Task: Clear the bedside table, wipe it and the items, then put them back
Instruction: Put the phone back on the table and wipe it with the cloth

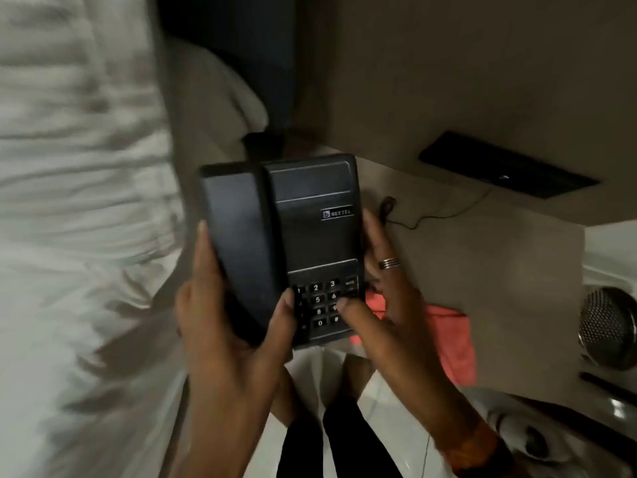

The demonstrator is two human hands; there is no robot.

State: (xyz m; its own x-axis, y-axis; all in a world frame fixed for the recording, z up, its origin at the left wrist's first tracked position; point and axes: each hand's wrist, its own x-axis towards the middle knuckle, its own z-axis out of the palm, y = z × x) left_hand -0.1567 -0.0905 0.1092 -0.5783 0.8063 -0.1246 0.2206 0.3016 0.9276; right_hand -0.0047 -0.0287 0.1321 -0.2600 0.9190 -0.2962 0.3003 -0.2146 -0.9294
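A black desk telephone (303, 215) with its handset resting on the left side is held up in the air, above the near left corner of the beige bedside table (499, 277). My left hand (227, 332) grips its lower left side around the handset. My right hand (386, 305), with a ring on one finger, holds the lower right side, thumb on the keypad. A coral-red cloth (451, 343) lies on the table near its front edge, partly hidden by my right hand. A thin black cord (431, 215) lies on the table behind the phone.
The bed with white sheets (69, 201) fills the left side, a pillow (220, 98) at its head. A black socket panel (506, 163) sits on the wall above the table. A metal mesh bin (610, 326) stands on the floor at the right.
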